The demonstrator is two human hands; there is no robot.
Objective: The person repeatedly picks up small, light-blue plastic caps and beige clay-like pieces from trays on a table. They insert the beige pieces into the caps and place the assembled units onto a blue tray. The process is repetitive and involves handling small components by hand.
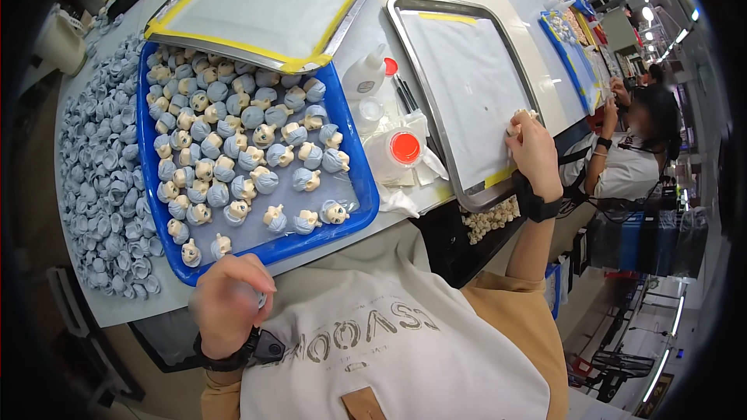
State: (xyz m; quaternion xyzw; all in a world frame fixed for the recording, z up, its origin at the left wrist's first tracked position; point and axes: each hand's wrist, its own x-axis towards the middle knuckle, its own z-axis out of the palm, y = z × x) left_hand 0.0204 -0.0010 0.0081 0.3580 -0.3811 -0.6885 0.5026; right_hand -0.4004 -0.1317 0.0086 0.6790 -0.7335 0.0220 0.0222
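Note:
In front of my body, at the lower left, my left hand is curled round a small light-blue piece, mostly hidden by the fingers. Just beyond it, a blue tray holds many small doll heads with cream faces and light-blue hair. To the right, my right hand is pinched on a small cream-coloured doll part, partly covered by the fingertips. That hand is over the right edge of a metal tray lined with white sheet.
Loose light-blue hair pieces are heaped at the left. A second metal tray with yellow tape overlaps the blue tray's far side. Between the trays stand a squeeze bottle and a red-lidded jar. A co-worker sits at the right.

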